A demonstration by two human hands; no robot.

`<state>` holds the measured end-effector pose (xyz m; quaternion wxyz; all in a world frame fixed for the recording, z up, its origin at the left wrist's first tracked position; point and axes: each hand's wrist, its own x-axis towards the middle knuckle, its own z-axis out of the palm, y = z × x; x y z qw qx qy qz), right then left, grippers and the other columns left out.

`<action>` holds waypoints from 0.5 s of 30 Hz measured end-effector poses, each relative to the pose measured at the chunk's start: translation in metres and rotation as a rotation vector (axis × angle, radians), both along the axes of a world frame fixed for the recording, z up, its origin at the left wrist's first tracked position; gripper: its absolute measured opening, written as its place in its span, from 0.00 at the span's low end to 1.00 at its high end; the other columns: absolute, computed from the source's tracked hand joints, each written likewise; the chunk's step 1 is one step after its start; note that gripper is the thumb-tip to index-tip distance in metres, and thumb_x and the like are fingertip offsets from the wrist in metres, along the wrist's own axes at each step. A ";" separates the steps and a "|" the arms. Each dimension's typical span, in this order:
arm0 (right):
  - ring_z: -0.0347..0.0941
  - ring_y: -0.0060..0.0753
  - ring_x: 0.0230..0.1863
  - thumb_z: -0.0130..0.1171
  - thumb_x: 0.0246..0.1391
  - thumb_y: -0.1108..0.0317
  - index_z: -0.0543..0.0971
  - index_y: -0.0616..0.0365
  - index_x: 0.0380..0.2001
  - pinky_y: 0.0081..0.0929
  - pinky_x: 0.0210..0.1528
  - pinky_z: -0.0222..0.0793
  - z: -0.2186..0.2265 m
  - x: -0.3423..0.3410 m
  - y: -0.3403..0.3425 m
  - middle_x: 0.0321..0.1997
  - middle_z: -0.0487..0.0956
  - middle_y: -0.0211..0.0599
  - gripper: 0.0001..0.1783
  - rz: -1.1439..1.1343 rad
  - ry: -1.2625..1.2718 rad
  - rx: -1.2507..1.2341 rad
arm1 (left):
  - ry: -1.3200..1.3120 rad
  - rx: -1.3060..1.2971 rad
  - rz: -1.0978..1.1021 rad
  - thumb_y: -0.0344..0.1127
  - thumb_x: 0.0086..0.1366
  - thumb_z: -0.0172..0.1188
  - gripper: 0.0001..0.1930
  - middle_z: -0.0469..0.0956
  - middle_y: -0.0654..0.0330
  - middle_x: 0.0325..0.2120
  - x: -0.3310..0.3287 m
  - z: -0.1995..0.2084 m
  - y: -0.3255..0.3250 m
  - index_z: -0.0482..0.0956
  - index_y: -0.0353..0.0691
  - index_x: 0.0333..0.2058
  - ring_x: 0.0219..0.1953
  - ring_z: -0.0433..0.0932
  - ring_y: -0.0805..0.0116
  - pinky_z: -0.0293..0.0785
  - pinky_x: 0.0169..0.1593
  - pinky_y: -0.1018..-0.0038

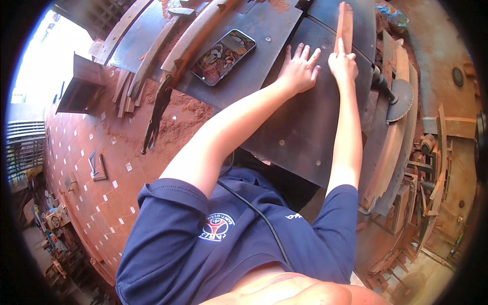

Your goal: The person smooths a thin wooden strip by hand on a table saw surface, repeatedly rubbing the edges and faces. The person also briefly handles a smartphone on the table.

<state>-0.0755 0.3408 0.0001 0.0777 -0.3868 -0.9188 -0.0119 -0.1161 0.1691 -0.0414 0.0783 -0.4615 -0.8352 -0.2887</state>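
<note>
A short strip of reddish wood [346,23] lies on the dark metal machine table [292,134], pointing away from me. My right hand [343,66] grips its near end, the index finger stretched along the top and the other fingers curled. To the left of it my left hand [299,70] rests on the metal with its fingers spread, holding nothing. A phone [223,57] with a colourful picture on it lies farther left on the metal surface. On the right side of the table a toothed circular saw blade [400,100] sits by a dark shaft [382,84].
Curved wooden pieces [195,35] and a hammer-like tool [181,11] lie at the far left. Long timber [389,162] flanks the table's right side. Sawdust [185,109] covers part of the tiled floor [76,147]. A wooden try square [101,169] lies there. A black cable [259,216] crosses my shirt.
</note>
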 end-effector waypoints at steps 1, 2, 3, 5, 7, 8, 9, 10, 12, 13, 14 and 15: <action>0.79 0.62 0.48 0.47 0.57 0.52 0.58 0.30 0.71 0.55 0.50 0.76 0.001 0.015 -0.013 0.49 0.74 0.64 0.36 0.027 0.014 0.023 | -0.004 0.005 -0.001 0.49 0.73 0.41 0.30 0.62 0.42 0.66 0.000 0.001 0.001 0.58 0.42 0.68 0.70 0.56 0.45 0.47 0.69 0.38; 0.79 0.63 0.46 0.47 0.58 0.53 0.58 0.30 0.71 0.54 0.48 0.76 0.000 0.027 -0.028 0.48 0.74 0.64 0.35 0.034 0.024 0.058 | 0.008 0.032 0.015 0.50 0.73 0.41 0.30 0.62 0.42 0.65 0.001 -0.002 0.003 0.58 0.41 0.68 0.70 0.57 0.46 0.48 0.69 0.39; 0.79 0.63 0.45 0.48 0.58 0.54 0.59 0.31 0.70 0.54 0.47 0.77 0.004 0.036 -0.048 0.48 0.74 0.64 0.35 0.052 0.033 0.032 | -0.012 0.046 0.025 0.51 0.73 0.41 0.31 0.62 0.42 0.65 -0.001 -0.002 0.001 0.58 0.40 0.68 0.70 0.57 0.45 0.48 0.69 0.40; 0.80 0.63 0.42 0.50 0.58 0.56 0.60 0.33 0.70 0.52 0.45 0.78 0.012 0.065 -0.086 0.46 0.74 0.63 0.35 0.060 0.040 0.017 | -0.064 0.094 0.012 0.53 0.72 0.42 0.33 0.62 0.41 0.65 0.000 0.002 0.001 0.57 0.39 0.68 0.69 0.58 0.45 0.48 0.69 0.42; 0.80 0.62 0.39 0.52 0.59 0.58 0.60 0.35 0.70 0.51 0.42 0.79 0.018 0.092 -0.121 0.44 0.73 0.62 0.35 0.058 0.024 0.011 | -0.159 0.246 0.028 0.53 0.71 0.44 0.30 0.67 0.42 0.61 -0.003 -0.001 0.001 0.65 0.37 0.63 0.67 0.61 0.46 0.50 0.70 0.47; 0.80 0.61 0.38 0.53 0.59 0.58 0.60 0.35 0.70 0.50 0.42 0.79 0.021 0.106 -0.135 0.44 0.73 0.61 0.35 0.038 0.002 0.004 | -0.224 0.312 0.025 0.52 0.71 0.44 0.29 0.70 0.42 0.60 -0.005 -0.002 0.003 0.70 0.35 0.60 0.66 0.63 0.46 0.52 0.70 0.50; 0.80 0.60 0.37 0.53 0.59 0.58 0.60 0.36 0.70 0.50 0.41 0.79 0.023 0.121 -0.149 0.42 0.73 0.60 0.35 0.040 -0.010 -0.010 | -0.269 0.327 0.017 0.51 0.72 0.44 0.26 0.72 0.43 0.57 -0.009 -0.002 0.004 0.73 0.35 0.55 0.64 0.65 0.47 0.54 0.69 0.53; 0.80 0.58 0.36 0.54 0.58 0.59 0.60 0.36 0.70 0.49 0.41 0.79 0.028 0.137 -0.166 0.40 0.72 0.57 0.36 0.047 -0.015 -0.035 | -0.320 0.335 0.013 0.50 0.72 0.44 0.25 0.74 0.43 0.55 -0.012 -0.004 0.004 0.77 0.34 0.51 0.63 0.66 0.47 0.56 0.69 0.56; 0.80 0.57 0.35 0.55 0.58 0.61 0.60 0.38 0.70 0.48 0.40 0.79 0.033 0.169 -0.199 0.39 0.71 0.56 0.36 0.057 -0.011 -0.056 | -0.312 0.347 0.001 0.48 0.73 0.42 0.24 0.75 0.44 0.54 -0.010 -0.001 0.003 0.79 0.34 0.48 0.62 0.67 0.47 0.58 0.68 0.59; 0.80 0.57 0.34 0.55 0.58 0.61 0.60 0.38 0.70 0.48 0.40 0.79 0.038 0.182 -0.220 0.39 0.71 0.56 0.36 0.076 -0.017 -0.095 | -0.214 0.330 0.042 0.48 0.74 0.42 0.23 0.75 0.45 0.55 -0.019 -0.014 0.003 0.78 0.35 0.49 0.63 0.66 0.47 0.58 0.68 0.58; 0.79 0.57 0.34 0.56 0.58 0.62 0.60 0.39 0.70 0.47 0.40 0.79 0.045 0.198 -0.239 0.39 0.71 0.56 0.37 0.082 -0.025 -0.130 | -0.209 0.337 0.071 0.49 0.74 0.41 0.24 0.74 0.46 0.56 -0.019 -0.020 0.006 0.78 0.36 0.49 0.64 0.65 0.47 0.57 0.68 0.57; 0.79 0.57 0.35 0.57 0.57 0.61 0.60 0.38 0.71 0.47 0.40 0.79 0.049 0.215 -0.255 0.39 0.70 0.56 0.38 0.087 -0.037 -0.181 | -0.217 0.316 0.060 0.50 0.74 0.41 0.24 0.73 0.46 0.56 -0.016 -0.020 0.008 0.78 0.36 0.50 0.65 0.64 0.47 0.57 0.68 0.57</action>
